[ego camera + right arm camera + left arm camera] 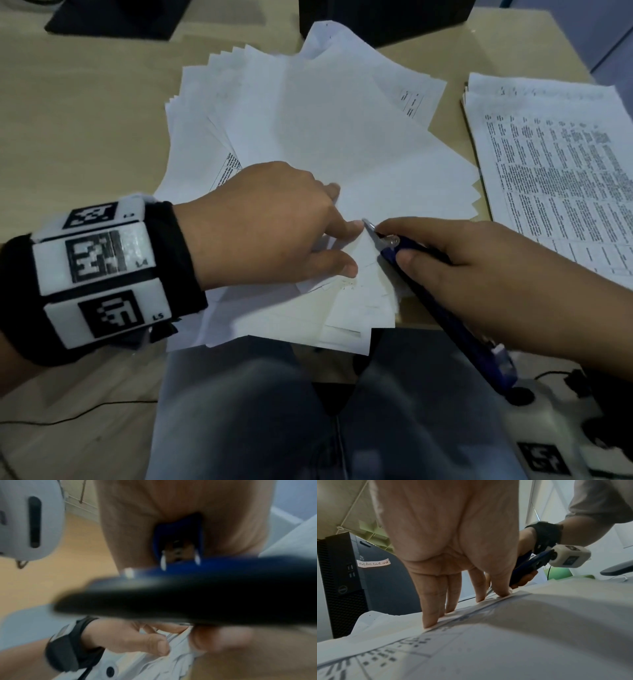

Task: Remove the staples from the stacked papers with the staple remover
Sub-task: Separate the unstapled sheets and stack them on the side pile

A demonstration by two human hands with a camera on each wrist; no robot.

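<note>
here your right hand grips the staple remover, its long axis pointing to eleven o'clock, tip just beside your left hand's flat fingers pinning the papers.

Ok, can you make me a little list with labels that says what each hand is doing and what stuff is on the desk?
left hand: fingertips pressed on the fanned papers, holding them flat
right hand: grips the blue staple remover
tool tip: metal end at the paper corner, right beside the left hand's fingertips
staple: too small to see
other papers: printed stack lying apart to the right
desk: light wood, papers hang over its near edge
behind: black computer tower
</note>
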